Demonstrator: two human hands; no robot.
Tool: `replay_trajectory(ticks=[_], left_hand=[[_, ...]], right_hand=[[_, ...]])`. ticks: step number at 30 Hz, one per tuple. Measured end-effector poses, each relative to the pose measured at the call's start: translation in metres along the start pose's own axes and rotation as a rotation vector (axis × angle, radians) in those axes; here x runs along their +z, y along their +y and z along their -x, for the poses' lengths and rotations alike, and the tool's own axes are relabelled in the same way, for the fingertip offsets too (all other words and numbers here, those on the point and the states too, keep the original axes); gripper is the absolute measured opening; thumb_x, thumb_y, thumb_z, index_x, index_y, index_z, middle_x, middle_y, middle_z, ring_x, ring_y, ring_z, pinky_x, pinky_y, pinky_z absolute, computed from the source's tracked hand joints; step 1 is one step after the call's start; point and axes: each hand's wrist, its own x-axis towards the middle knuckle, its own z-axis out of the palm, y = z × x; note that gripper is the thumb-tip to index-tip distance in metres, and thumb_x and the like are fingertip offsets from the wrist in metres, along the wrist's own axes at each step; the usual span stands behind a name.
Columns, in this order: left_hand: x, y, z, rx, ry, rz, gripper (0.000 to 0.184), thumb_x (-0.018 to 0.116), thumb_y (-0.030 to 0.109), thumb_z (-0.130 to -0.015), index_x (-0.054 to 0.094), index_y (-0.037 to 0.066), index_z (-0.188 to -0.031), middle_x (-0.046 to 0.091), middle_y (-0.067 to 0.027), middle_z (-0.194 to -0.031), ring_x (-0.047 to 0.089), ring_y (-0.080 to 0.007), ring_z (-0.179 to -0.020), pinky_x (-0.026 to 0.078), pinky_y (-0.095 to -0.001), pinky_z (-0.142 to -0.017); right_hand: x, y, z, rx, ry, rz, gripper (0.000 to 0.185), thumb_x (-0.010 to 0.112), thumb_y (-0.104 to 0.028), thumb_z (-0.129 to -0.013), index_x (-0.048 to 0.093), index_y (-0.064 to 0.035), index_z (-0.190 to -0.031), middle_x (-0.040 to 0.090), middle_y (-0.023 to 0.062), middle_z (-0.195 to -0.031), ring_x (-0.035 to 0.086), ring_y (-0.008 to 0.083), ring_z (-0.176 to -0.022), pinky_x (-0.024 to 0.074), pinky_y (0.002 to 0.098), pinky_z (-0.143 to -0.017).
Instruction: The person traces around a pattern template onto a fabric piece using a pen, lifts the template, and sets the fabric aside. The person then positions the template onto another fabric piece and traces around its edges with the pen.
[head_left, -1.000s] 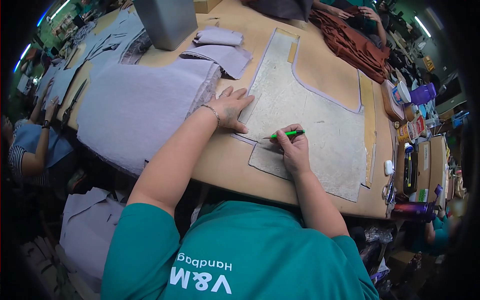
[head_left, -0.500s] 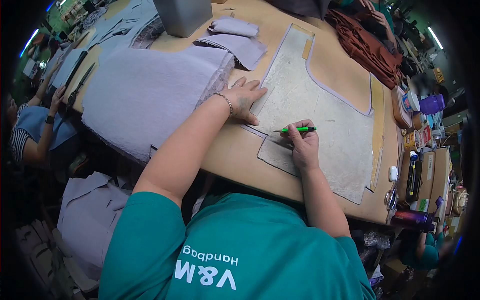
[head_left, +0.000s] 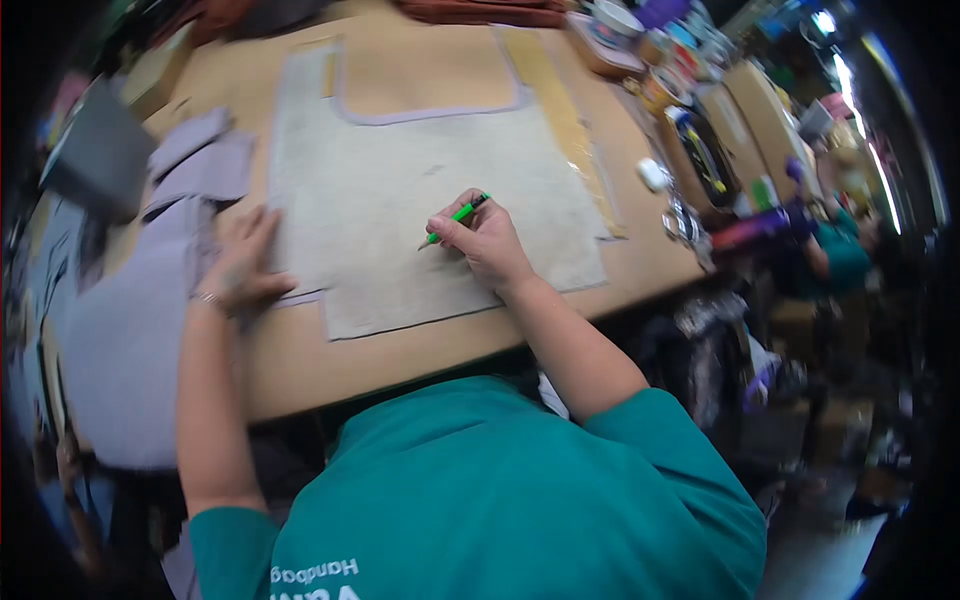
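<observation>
A large pale template (head_left: 400,170) with a wide notch at its far edge lies over lilac fabric that shows as a thin rim around it. My right hand (head_left: 480,240) pinches a green pencil (head_left: 462,212), its tip over the middle of the template. Whether the tip touches the surface cannot be made out. At the template's left edge my left hand (head_left: 243,262) rests with fingers spread, slightly blurred, holding nothing. Beside that hand, a stack of lilac fabric (head_left: 130,340) covers the table's left part.
Smaller folded lilac pieces (head_left: 205,165) and a grey bin (head_left: 100,150) stand at the left of the table (head_left: 400,365). Tubs (head_left: 615,25), a white case (head_left: 654,175), scissors (head_left: 682,220) and a purple bottle (head_left: 760,230) line the right side. Another person (head_left: 845,250) is beyond.
The view has swung to the right, so the template and table appear rotated and further left. My right hand with the pencil is now farther from my left hand, over the template's middle.
</observation>
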Motion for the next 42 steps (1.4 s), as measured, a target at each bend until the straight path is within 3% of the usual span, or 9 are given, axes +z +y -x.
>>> replay_trajectory(ticks=[6,11,16,19,22,27,31,37,42], left_hand=[[-0.004,0.005,-0.002,0.009,0.015,0.064,0.094,0.076,0.020,-0.052,0.028,0.008,-0.132,0.020,-0.0176,-0.137,0.018,-0.0332,-0.127,0.019,-0.0360,-0.105],[-0.005,0.008,-0.003,0.001,0.003,0.068,0.096,0.077,0.018,-0.051,0.027,0.009,-0.132,0.019,-0.0168,-0.138,0.018,-0.0319,-0.128,0.018,-0.0353,-0.105],[-0.010,0.011,-0.001,0.026,0.006,0.102,0.093,0.076,0.018,-0.052,0.028,0.008,-0.131,0.020,-0.0173,-0.138,0.021,-0.0327,-0.127,0.021,-0.0360,-0.104],[-0.010,0.036,-0.004,0.036,0.128,-0.060,0.081,0.072,0.016,-0.058,0.033,0.007,-0.128,0.025,-0.0179,-0.136,0.025,-0.0329,-0.125,0.023,-0.0376,-0.102],[0.009,0.094,-0.029,0.337,0.316,0.112,0.066,0.068,0.015,-0.064,0.039,0.006,-0.124,0.030,-0.0183,-0.132,0.028,-0.0331,-0.124,0.026,-0.0381,-0.101],[0.054,0.247,-0.052,0.602,0.159,-0.101,0.047,0.055,0.033,-0.078,0.044,0.016,-0.120,0.033,-0.0058,-0.133,0.026,-0.0293,-0.125,0.025,-0.0543,-0.096],[0.085,0.297,-0.071,0.708,0.238,-0.180,0.047,0.047,0.042,-0.081,0.041,0.023,-0.124,0.030,-0.0024,-0.135,0.021,-0.0288,-0.127,0.022,-0.0636,-0.092],[0.087,0.305,-0.070,0.619,0.078,-0.249,0.051,0.044,0.042,-0.082,0.035,0.023,-0.128,0.026,-0.0033,-0.137,0.016,-0.0313,-0.129,0.019,-0.0648,-0.092],[0.090,0.307,-0.072,0.619,0.083,-0.278,0.051,0.044,0.043,-0.082,0.035,0.023,-0.129,0.026,-0.0040,-0.137,0.016,-0.0322,-0.129,0.018,-0.0648,-0.092]], right_hand=[[-0.104,-0.017,0.034,-0.270,0.359,0.093,0.017,0.063,-0.009,-0.077,0.047,-0.0068,-0.082,0.055,0.0016,-0.073,0.053,0.0073,-0.066,0.0428,0.0195,-0.058],[-0.177,-0.031,0.060,-0.331,0.588,0.255,0.014,0.060,-0.007,-0.080,0.047,-0.0055,-0.084,0.054,0.0023,-0.073,0.054,0.0085,-0.067,0.0448,0.0209,-0.060],[-0.183,-0.026,0.061,-0.301,0.520,0.262,0.013,0.060,-0.006,-0.079,0.048,-0.0047,-0.082,0.055,0.0020,-0.072,0.054,0.0079,-0.065,0.0449,0.0210,-0.059],[-0.181,-0.022,0.058,-0.325,0.506,0.324,0.014,0.062,-0.006,-0.078,0.048,-0.0046,-0.079,0.054,0.0004,-0.071,0.052,0.0066,-0.064,0.0447,0.0209,-0.059],[-0.179,-0.020,0.058,-0.350,0.495,0.330,0.014,0.062,-0.007,-0.078,0.048,-0.0049,-0.079,0.054,-0.0003,-0.070,0.052,0.0061,-0.064,0.0445,0.0207,-0.059],[-0.181,-0.016,0.058,-0.349,0.503,0.344,0.016,0.064,-0.010,-0.077,0.049,-0.0054,-0.079,0.053,-0.0013,-0.069,0.050,0.0047,-0.063,0.0429,0.0198,-0.058],[-0.180,-0.015,0.059,-0.350,0.511,0.359,0.016,0.065,-0.011,-0.076,0.050,-0.0049,-0.078,0.054,-0.0014,-0.067,0.048,0.0041,-0.061,0.0420,0.0200,-0.056],[-0.210,-0.018,0.065,-0.336,0.653,0.466,0.024,0.068,-0.018,-0.071,0.052,-0.0017,-0.080,0.056,0.0055,-0.063,0.051,0.0108,-0.056,0.0435,0.0258,-0.055],[-0.175,-0.030,0.067,-0.381,0.512,0.713,0.027,0.067,-0.022,-0.070,0.054,-0.0029,-0.085,0.059,0.0118,-0.067,0.059,0.0205,-0.062,0.0459,0.0306,-0.059]])
